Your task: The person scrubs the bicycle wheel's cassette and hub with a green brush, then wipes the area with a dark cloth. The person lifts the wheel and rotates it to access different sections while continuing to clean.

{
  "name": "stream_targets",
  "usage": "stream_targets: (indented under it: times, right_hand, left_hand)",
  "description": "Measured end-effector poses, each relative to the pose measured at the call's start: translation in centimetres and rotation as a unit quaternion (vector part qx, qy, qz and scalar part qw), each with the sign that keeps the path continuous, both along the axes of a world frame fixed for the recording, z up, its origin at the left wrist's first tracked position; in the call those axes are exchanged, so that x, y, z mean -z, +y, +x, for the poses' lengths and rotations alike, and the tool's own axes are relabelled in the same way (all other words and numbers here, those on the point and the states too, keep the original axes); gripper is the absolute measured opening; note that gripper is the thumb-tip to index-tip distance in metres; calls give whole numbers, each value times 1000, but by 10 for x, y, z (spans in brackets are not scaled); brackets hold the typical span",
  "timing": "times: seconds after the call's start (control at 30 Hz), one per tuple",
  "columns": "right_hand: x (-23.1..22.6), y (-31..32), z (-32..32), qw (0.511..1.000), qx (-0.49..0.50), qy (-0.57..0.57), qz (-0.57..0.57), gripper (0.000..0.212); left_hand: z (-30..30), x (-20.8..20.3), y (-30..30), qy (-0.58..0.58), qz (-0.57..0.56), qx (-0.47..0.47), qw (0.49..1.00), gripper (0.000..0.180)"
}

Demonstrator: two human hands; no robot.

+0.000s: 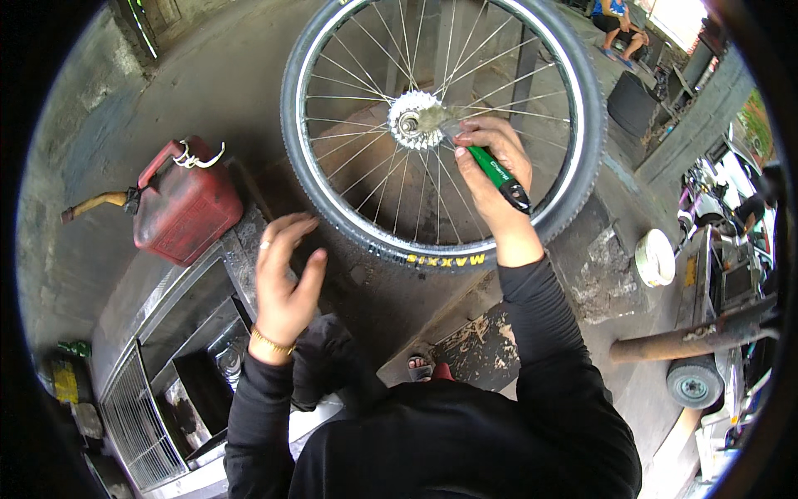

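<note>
- Wrapped tightly around a green-handled tool (496, 176), the right hand (490, 170) pinched its shaft between thumb and fingers, the black end of the handle sticking out past the wrist.
- That tool's working tip met the sprocket cluster (413, 119) at the hub of a bicycle wheel (440, 125); the fingers covered the tip, so its exact kind could not be made out.
- The left hand (285, 279) hung spread and empty, fingers loosely curved, just short of the tyre's lower left edge (349, 229); whether a fingertip grazed the rubber could not be told.
- The wheel stood nearly flat to the view, its top cut off by the picture's upper edge, its spokes and rim bent by the lens.
- A red fuel can (184, 205) with a tan spout sat well to the left of the wheel, on the corner of a grimy metal bench (237, 249).
- Below the left forearm lay a metal tray and wire grille (141, 416), partly hidden by the dark sleeve.
- To the right, a white roll of tape (655, 258) rested on the stained concrete, and a rusty bar (690, 337) and a small wheel (694, 382) lay nearer the rim.
- Another person (619, 25) sat far off at the top right, mostly cropped.
- A sandalled foot (420, 366) peeked out under the person's body.
</note>
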State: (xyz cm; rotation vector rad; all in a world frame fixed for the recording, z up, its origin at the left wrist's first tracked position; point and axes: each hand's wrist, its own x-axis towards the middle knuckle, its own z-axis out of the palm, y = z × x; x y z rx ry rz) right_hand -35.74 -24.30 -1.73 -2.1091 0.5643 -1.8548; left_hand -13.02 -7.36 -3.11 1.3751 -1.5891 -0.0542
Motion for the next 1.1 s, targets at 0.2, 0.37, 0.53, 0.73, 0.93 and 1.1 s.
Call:
stream_targets:
  times: [0.2,0.37,0.53,0.73,0.93,1.1]
  right_hand:
    - [25,-60,3,994,-10,105,-28,17]
    - [64,-37,-3,991,-44,123,-16,16]
    - [55,-64,8,996,-13,90,-15,17]
    - [45,-54,0,999,-18,39,-33,11]
    - [77,-47,-5,994,-71,61,57,10]
    - [43,-59,14,999,17,-14,48,14]
  left_hand:
    - [-28,22,-106,-1,37,4,999,37]
    - [-37,24,-110,6,66,-17,998,39]
    - [-16,34,-88,44,97,-64,992,40]
    - [-2,38,-107,-11,108,-66,992,45]
    - [-29,18,-184,-105,67,19,992,66]
    - [-30,14,-203,-162,75,35,983,69]
